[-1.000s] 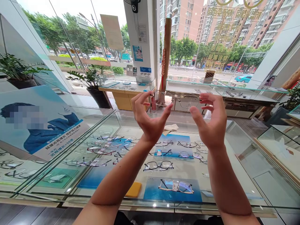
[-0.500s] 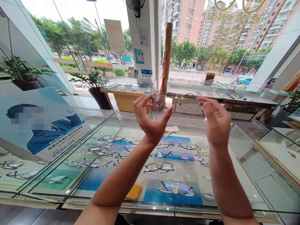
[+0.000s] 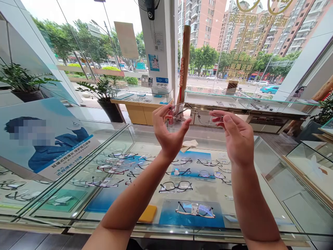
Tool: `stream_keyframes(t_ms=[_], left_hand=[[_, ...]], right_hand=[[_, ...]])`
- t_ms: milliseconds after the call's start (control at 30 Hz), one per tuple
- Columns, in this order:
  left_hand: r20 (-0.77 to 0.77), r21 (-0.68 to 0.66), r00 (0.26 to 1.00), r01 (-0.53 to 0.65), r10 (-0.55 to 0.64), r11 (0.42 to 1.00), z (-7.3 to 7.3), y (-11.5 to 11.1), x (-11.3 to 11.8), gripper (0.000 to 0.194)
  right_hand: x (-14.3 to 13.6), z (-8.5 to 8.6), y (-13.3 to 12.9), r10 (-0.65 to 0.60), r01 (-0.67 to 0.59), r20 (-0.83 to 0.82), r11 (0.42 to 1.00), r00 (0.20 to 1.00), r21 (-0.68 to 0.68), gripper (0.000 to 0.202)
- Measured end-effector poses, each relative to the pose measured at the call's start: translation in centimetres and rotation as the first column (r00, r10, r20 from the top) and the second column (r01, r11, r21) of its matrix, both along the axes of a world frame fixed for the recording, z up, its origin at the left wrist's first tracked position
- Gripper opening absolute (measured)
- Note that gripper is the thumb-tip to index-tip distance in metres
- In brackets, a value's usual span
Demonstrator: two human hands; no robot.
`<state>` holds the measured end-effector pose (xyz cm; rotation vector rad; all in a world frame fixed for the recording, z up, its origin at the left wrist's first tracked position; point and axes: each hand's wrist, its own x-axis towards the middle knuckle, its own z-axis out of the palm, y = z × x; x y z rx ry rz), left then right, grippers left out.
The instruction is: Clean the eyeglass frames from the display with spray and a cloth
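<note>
Eyeglasses, one pair (image 3: 205, 118): held up in the air between two bare hands, between 2 and 3 o'clock from the centre of view, well above the display case (image 3: 208, 191); thin rims, clear lenses, rounded outlines. Left hand (image 3: 168, 131), at centre: thumb and fingers in a wide C around one end of the frame, thumb tip close to the lower rim. Right hand (image 3: 238, 140), at 3 o'clock: narrow pinch at the other end, apparently on a temple; exact contact too small to tell. Step in hand, by judgement: handling the frame at its temples; the next move seems to call for a light, even grip, with fingertips off the lenses. Case: clear flat glass panes, straight edges, pale floor. Contents: dark-rimmed pair (image 3: 176, 186), 6 o'clock, smooth and glossy; pale metallic pair (image 3: 195, 209), 5 o'clock, squarish lenses, on a blue card (image 3: 166, 212); yellow block (image 3: 147, 214), between 6 and 7, rounded corners. Crumpled cloth-like piece (image 3: 189, 145), 4 o'clock, pale and soft-looking. Wooden post (image 3: 185, 57), between 12 and 1, brown and round.
</note>
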<state>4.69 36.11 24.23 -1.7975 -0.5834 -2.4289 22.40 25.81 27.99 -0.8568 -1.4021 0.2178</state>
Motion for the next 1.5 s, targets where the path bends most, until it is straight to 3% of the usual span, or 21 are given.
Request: stream_keyframes(t_ms=[200, 333, 433, 567, 867, 1033, 1200, 1367, 1500], left_hand=[[-0.023, -0.02, 1.0, 0.018, -0.018, 1.0, -0.1, 0.3, -0.1, 0.063], [-0.127, 0.03, 0.991, -0.049, 0.052, 0.998, 0.3, 0.4, -0.8, 0.065], [-0.262, 0.075, 0.959, -0.094, 0.11, 0.993, 0.8, 0.3, -1.4, 0.071], [-0.382, 0.097, 0.916, -0.097, 0.127, 0.991, 1.4, 0.2, -1.8, 0.07], [-0.434, 0.106, 0.894, -0.071, 0.11, 0.992, 2.0, -0.6, -2.4, 0.068], [-0.428, 0.025, 0.902, -0.052, 0.058, 0.998, 2.0, -0.9, -2.3, 0.069], [-0.446, 0.096, 0.895, 0.055, -0.006, 0.994, 1.9, -1.1, -2.0, 0.069], [-0.447, 0.022, 0.868, 0.25, -0.214, 0.968, 1.9, -1.3, -1.5, 0.066], [-0.419, -0.069, 0.848, 0.327, -0.325, 0.942, 1.8, -1.1, -1.2, 0.065]], right_hand=[[-0.1, 0.2, -0.3, 0.069, -0.07, -0.055, 0.997, 0.996, -0.028, 0.031], [0.0, 0.4, -0.5, -0.043, 0.044, -0.051, 0.999, 0.998, 0.011, 0.027], [0.2, 0.7, -0.7, -0.118, 0.116, 0.068, 0.993, 0.991, 0.037, 0.02], [0.4, 0.9, -0.8, -0.109, 0.112, 0.26, 0.994, 0.959, 0.006, 0.01], [0.3, 0.9, -0.9, -0.069, 0.085, 0.324, 0.996, 0.943, -0.034, 0.006], [0.4, 0.9, -0.8, -0.003, 0.022, 0.317, 0.998, 0.948, -0.055, 0.006], [0.8, 0.5, 0.0, 0.1, -0.076, 0.259, 0.992, 0.961, -0.098, 0.005], [1.2, 0.0, 0.7, 0.251, -0.217, 0.111, 0.943, 0.961, -0.25, 0.007], [1.0, -0.1, 0.8, 0.319, -0.308, -0.021, 0.893, 0.948, -0.328, 0.01]])
